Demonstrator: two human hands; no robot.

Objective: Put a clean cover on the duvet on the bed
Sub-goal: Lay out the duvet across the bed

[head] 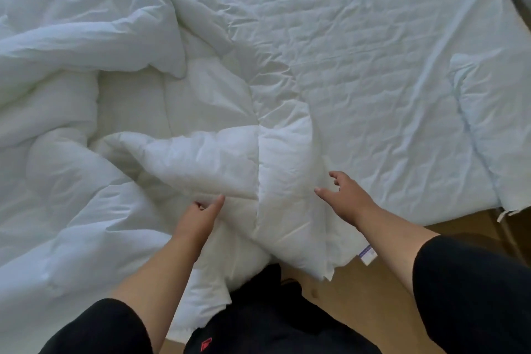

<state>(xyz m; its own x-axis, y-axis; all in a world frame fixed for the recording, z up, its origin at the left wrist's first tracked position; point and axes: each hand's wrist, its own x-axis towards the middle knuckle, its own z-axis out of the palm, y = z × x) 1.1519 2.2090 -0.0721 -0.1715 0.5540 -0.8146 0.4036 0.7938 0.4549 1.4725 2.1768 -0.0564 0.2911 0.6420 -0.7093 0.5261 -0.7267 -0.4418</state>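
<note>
- Your left hand [201, 217] reaches forward from the lower left, forearm bare, a black sleeve [97, 327] pushed up near the elbow.
- Its thumb points up and forward; the fingers curl loosely beneath it, and whether they pinch anything cannot be told.
- Your right hand [344, 198] reaches in from the lower right, back of the hand up, forearm bare below a black sleeve.
- Its fingers are spread and relaxed, slightly bent, gripping nothing.
- Both hands sit near each other, apart.
</note>
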